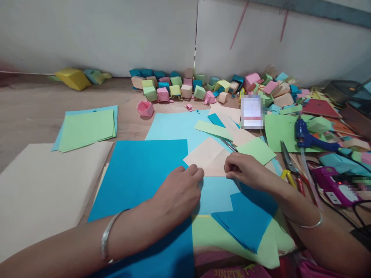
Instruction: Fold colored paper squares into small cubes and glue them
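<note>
My left hand (181, 189) is closed, its fingers curled at the left edge of a light blue paper piece (217, 197). At the upper right of that piece, my right hand (245, 170) is closed in a pinch. The paper's straight top edge runs between both hands; some fingertips are hidden. Just beyond lies a creased peach paper (204, 154). Under my left forearm is a large dark blue sheet (139, 170). Smaller dark blue pieces (249, 220) lie below my right hand, over light green paper (237, 235).
Folded paper boxes (175, 90) line the wall. A hot glue gun (301, 133) and scissors (290, 162) lie at right, near a purple device (336, 187) with cables. Green sheets (88, 129) and a large cream sheet (49, 185) lie at left.
</note>
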Demonstrator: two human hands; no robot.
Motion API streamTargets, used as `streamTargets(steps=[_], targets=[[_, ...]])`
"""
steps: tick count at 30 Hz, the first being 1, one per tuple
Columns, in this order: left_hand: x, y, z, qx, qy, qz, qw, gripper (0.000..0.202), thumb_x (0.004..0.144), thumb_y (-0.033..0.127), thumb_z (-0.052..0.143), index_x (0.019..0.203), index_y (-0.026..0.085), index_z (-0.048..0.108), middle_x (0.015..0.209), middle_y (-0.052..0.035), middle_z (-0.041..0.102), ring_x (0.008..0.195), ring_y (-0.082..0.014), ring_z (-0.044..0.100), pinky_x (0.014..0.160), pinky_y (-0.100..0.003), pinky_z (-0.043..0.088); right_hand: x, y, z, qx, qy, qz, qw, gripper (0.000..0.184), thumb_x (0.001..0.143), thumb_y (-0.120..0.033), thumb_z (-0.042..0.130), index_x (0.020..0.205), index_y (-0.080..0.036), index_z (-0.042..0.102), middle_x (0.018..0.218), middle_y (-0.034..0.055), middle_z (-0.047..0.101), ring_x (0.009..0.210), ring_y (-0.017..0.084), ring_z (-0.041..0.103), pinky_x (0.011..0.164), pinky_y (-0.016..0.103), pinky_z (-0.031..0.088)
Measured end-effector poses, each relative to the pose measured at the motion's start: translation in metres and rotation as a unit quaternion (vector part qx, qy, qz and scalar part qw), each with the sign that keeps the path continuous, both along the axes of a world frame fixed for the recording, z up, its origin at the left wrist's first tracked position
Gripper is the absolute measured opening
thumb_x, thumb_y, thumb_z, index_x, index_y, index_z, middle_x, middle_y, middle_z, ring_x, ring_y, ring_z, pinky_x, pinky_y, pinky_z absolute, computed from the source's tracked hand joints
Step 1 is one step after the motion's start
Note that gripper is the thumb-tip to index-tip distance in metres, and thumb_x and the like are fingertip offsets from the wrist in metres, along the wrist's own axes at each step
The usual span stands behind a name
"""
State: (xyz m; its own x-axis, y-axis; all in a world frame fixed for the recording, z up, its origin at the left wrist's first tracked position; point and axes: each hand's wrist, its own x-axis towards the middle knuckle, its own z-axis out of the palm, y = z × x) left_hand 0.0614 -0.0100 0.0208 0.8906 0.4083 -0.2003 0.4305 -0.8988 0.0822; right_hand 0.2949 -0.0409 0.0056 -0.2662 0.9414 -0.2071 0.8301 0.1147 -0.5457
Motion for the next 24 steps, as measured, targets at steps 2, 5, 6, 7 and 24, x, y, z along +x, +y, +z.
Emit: streamTargets(steps=[2, 5, 6, 7, 24], targets=[[-0.004, 0.001, 0.001, 0.016, 0.001, 0.009, 1.000, 0.017, 0.082, 0.004, 0.057, 0.071, 0.015, 0.063, 0.080, -0.0070, 0.060, 0.071, -0.0191, 0.047, 0.052, -0.032, 0.024, 0.001, 0.000, -0.001, 0.000, 0.009, 0.000, 1.000, 0.018, 0.077, -0.005, 0.063, 0.069, -0.018, 0.053, 0.073, -0.0013, 0.054, 0.067, 0.012, 0.048, 0.062, 0.024, 0.034], [-0.006, 0.001, 0.000, 0.056, -0.005, 0.003, 0.998, 0.022, 0.084, 0.005, 0.055, 0.066, 0.015, 0.062, 0.076, -0.0074, 0.060, 0.075, -0.0212, 0.050, 0.055, -0.032, 0.031, 0.002, 0.000, -0.003, 0.003, 0.012, -0.005, 1.000, 0.018, 0.076, -0.005, 0.063, 0.068, -0.018, 0.053, 0.072, -0.0013, 0.054, 0.068, 0.012, 0.049, 0.062, 0.025, 0.034], [-0.005, 0.000, -0.001, 0.069, -0.022, 0.001, 0.997, 0.021, 0.086, 0.007, 0.053, 0.069, 0.015, 0.064, 0.077, -0.0079, 0.061, 0.077, -0.0222, 0.052, 0.058, -0.032, 0.034, 0.002, 0.000, -0.003, 0.004, 0.012, -0.008, 1.000, 0.018, 0.076, -0.005, 0.063, 0.068, -0.018, 0.053, 0.072, -0.0014, 0.055, 0.068, 0.013, 0.049, 0.062, 0.025, 0.034], [-0.004, -0.002, -0.002, 0.079, -0.044, -0.003, 0.996, 0.019, 0.088, 0.009, 0.052, 0.075, 0.014, 0.065, 0.081, -0.0087, 0.062, 0.081, -0.0233, 0.053, 0.062, -0.033, 0.038, 0.002, 0.000, -0.004, 0.005, 0.013, -0.011, 1.000, 0.018, 0.075, -0.005, 0.063, 0.068, -0.018, 0.053, 0.071, -0.0014, 0.055, 0.068, 0.013, 0.050, 0.062, 0.025, 0.035], [0.004, 0.019, -0.028, 0.075, -0.095, 0.051, 0.991, 0.039, 0.092, 0.034, 0.057, 0.127, 0.016, 0.050, 0.130, -0.0142, 0.054, 0.127, -0.0312, 0.042, 0.101, -0.046, 0.035, 0.024, 0.005, -0.013, 0.273, -0.100, -0.015, 0.957, 0.025, 0.086, -0.006, 0.042, 0.096, -0.016, 0.062, 0.098, 0.0134, 0.061, 0.093, 0.025, 0.057, 0.073, 0.034, 0.044]])
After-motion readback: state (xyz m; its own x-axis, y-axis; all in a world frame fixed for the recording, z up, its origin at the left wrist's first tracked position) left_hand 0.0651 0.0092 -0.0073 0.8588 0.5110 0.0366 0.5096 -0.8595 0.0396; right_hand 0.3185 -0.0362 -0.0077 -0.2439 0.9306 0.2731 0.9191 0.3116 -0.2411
